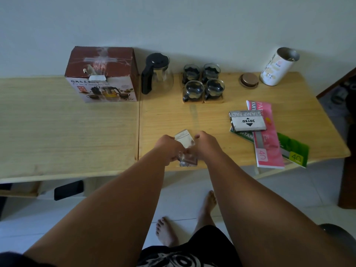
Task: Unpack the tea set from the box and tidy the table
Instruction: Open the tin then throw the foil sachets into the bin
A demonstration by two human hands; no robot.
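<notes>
The tea set box (102, 74) stands shut at the back of the wooden table (67, 128). Right of it are a glass teapot (157, 74) with a black lid and handle, and several glass cups (203, 81) on wooden coasters. Near the front edge, my left hand (169, 146) and my right hand (207, 144) both pinch a small white packet (185, 139) between them. A crumpled clear wrapper (187, 160) hangs below the packet.
A brown round lid (249, 80) and an open white canister (277, 67) stand at the back right. A grey stamp pad box (247, 121) lies on pink (267, 143) and green (294, 152) paper packs at the right edge.
</notes>
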